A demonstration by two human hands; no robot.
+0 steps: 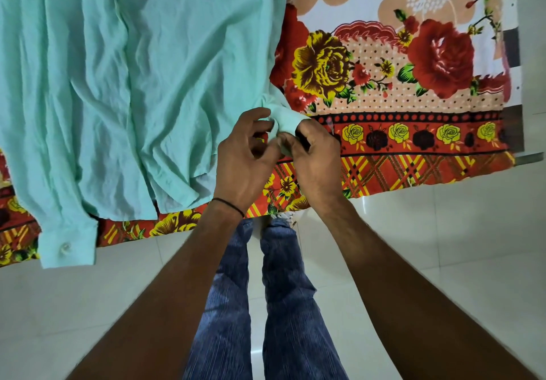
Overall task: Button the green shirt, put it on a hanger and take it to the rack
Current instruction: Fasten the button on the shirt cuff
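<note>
Both hands meet at the near edge of the covered surface: the left hand (pixel 248 158) and the right hand (pixel 317 155) sit close together, fingers curled, each pinching the small sleeve cuff (pixel 286 122) of the pale mint-green, crinkled woven shirt (pixel 133 69). That shirt lies spread flat on the red, yellow and peach floral printed sheet (pixel 384 90) and fills the left of the view. Its hem is nearest the person and its body runs straight away from them, so the long axis points away toward a collar that is out of sight past the top edge. A lengthwise fold line down the middle follows the same axis; whether the front is buttoned cannot be told. The other sleeve lies along the left side, its second cuff (pixel 69 243) hanging over the sheet's near edge with a pale round button (pixel 65 247) showing. The cloth looks thin, light and limp, creasing everywhere, so it will probably sag and slide from a loose hold. The doubled parts, such as cuffs and shoulder seams, seem the firmest places to take it.
</note>
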